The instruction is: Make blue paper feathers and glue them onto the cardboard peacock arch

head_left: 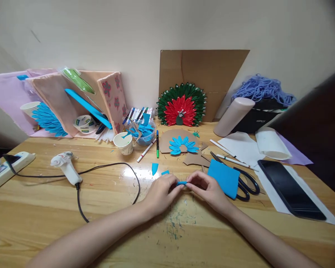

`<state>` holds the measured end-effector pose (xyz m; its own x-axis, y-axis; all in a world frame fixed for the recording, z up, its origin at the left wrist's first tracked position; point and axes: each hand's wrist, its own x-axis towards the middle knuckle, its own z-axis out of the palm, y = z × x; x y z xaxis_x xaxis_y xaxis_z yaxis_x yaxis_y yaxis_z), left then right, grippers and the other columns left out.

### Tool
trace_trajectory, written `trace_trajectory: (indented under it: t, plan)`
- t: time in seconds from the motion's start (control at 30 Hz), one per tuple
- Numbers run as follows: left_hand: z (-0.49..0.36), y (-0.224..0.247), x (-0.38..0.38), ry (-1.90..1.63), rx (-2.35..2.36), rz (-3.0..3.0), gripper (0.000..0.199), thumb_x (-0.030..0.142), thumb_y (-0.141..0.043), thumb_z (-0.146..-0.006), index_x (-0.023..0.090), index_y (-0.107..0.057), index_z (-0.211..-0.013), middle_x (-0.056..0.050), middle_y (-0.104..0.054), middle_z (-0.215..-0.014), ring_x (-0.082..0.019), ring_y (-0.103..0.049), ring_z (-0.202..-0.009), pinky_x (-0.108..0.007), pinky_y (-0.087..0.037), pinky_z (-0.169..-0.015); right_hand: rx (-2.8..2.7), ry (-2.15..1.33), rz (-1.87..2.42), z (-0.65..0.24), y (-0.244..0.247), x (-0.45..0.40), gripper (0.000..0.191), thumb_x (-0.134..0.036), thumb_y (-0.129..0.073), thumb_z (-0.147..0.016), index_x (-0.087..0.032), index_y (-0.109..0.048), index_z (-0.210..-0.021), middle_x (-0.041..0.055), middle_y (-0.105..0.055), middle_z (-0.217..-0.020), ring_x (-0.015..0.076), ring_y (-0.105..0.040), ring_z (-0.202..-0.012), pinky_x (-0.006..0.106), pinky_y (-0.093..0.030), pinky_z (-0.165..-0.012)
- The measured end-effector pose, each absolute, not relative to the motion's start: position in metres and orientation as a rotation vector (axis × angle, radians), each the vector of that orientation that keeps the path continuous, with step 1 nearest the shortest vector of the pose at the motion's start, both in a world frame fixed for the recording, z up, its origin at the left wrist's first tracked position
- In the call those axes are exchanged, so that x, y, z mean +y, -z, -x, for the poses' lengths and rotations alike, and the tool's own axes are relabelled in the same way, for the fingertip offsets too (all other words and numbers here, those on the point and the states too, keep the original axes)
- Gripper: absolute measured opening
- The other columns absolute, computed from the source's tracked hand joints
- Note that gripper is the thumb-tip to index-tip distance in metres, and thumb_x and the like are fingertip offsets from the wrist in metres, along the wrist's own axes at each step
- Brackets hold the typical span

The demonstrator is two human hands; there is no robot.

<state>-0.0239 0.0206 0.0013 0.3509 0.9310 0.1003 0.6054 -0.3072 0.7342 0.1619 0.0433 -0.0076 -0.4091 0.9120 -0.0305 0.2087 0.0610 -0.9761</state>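
Note:
Between both hands is a small narrow piece of blue paper [181,183], lying level above the table. My left hand [163,190] pinches its left end, and my right hand [205,188] pinches the right end. Two more small blue pieces, a pointed blue petal [155,169] and a blue scrap [165,172], lie beyond my left hand. Just right of my right hand is a folded blue sheet [223,178] on top of black-handled scissors [248,186]. Farther back, blue petals [178,144] fan out on a rounded cardboard piece [164,143].
A white glue gun [65,167] with a black cord stands at left near a power strip [13,169]. A paper cup [123,143], markers [157,145] and a red-green peacock craft [181,106] are behind. A phone [292,190] lies on white paper at right.

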Motion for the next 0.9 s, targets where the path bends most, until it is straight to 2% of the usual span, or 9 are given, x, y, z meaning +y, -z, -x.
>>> trace_trajectory:
  t: [0.17, 0.27, 0.37, 0.53, 0.7, 0.9]
  plan:
    - [0.025, -0.003, 0.021, -0.745, 1.349, -1.992, 0.019, 0.033, -0.047, -0.089, 0.018, -0.058, -0.083, -0.002, -0.06, -0.082, -0.015, -0.054, -0.077, -0.027, -0.041, -0.069, -1.708, -1.36, 1.117, -0.164, 0.009, 0.04, 0.014, -0.034, -0.061, -0.081, -0.02, -0.056, -0.081, 0.0018, -0.06, -0.081, 0.0145, -0.059, -0.076, 0.026, -0.049, -0.07]
    - [0.029, -0.001, 0.023, -0.815, 1.553, -2.016, 0.016, 0.029, -0.047, -0.089, 0.018, -0.056, -0.096, -0.006, -0.059, -0.096, -0.02, -0.053, -0.093, -0.033, -0.042, -0.081, -1.673, -1.263, 1.15, -0.164, 0.011, 0.038, 0.014, -0.034, -0.061, -0.081, -0.02, -0.056, -0.082, 0.0022, -0.059, -0.082, 0.015, -0.059, -0.077, 0.027, -0.049, -0.071]
    - [0.033, 0.004, 0.025, -0.799, 1.739, -2.053, 0.021, 0.024, -0.052, -0.085, 0.017, -0.052, -0.105, -0.01, -0.056, -0.104, -0.024, -0.051, -0.1, -0.039, -0.042, -0.085, -1.634, -1.206, 1.187, -0.163, 0.012, 0.04, 0.016, -0.034, -0.06, -0.08, -0.02, -0.055, -0.083, 0.0025, -0.059, -0.082, 0.0151, -0.059, -0.077, 0.028, -0.05, -0.07]
    - [0.033, 0.007, 0.025, -0.852, 1.652, -1.954, 0.021, 0.017, -0.048, -0.086, 0.019, -0.05, -0.106, -0.008, -0.059, -0.101, -0.022, -0.055, -0.095, -0.036, -0.045, -0.081, -1.621, -1.179, 1.185, -0.163, 0.012, 0.042, 0.016, -0.034, -0.061, -0.079, -0.019, -0.055, -0.083, 0.0022, -0.059, -0.08, 0.0146, -0.059, -0.073, 0.028, -0.051, -0.068]
    - [0.033, 0.006, 0.027, -0.964, 1.623, -1.709, 0.02, 0.022, -0.059, -0.08, 0.021, -0.056, -0.099, 0.001, -0.059, -0.075, -0.015, -0.057, -0.07, -0.027, -0.045, -0.065, -1.626, -1.16, 1.183, -0.163, 0.01, 0.041, 0.016, -0.034, -0.06, -0.08, -0.02, -0.054, -0.082, 0.0027, -0.059, -0.079, 0.0148, -0.059, -0.072, 0.029, -0.052, -0.067]
    - [0.037, 0.008, 0.035, -1.102, 1.551, -1.624, 0.021, 0.023, -0.054, -0.083, 0.02, -0.06, -0.103, -0.001, -0.063, -0.078, -0.015, -0.06, -0.073, -0.028, -0.047, -0.07, -1.624, -1.167, 1.181, -0.163, 0.011, 0.042, 0.016, -0.034, -0.061, -0.08, -0.019, -0.054, -0.082, 0.0025, -0.059, -0.079, 0.0145, -0.059, -0.072, 0.03, -0.052, -0.067]
